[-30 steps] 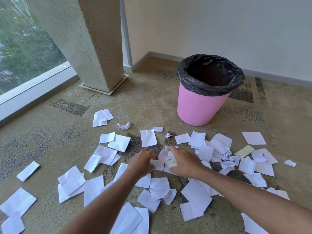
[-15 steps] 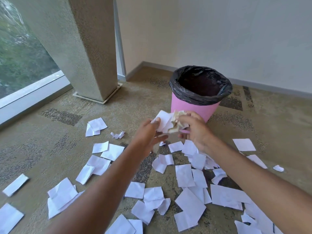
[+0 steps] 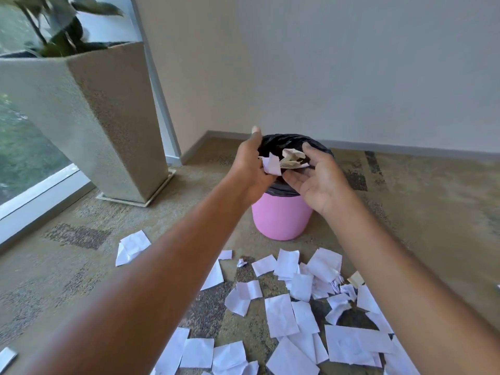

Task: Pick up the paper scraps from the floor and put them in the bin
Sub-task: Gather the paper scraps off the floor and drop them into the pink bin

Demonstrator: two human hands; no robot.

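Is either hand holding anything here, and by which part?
The paper scraps lie between both hands above the bin. The right hand is open; whether the left hand grips the white scrap by its edge cannot be told.

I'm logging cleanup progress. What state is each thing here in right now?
Bin: upright, black liner fitted, mouth open.
Left hand: over the bin, white scrap against it; grip unclear.
Right hand: over the bin, open, palm up.
Crumpled scraps: between the hands, above the bin mouth.
Floor scraps: many lying on the carpet, not yet picked up.
Planter: upright.
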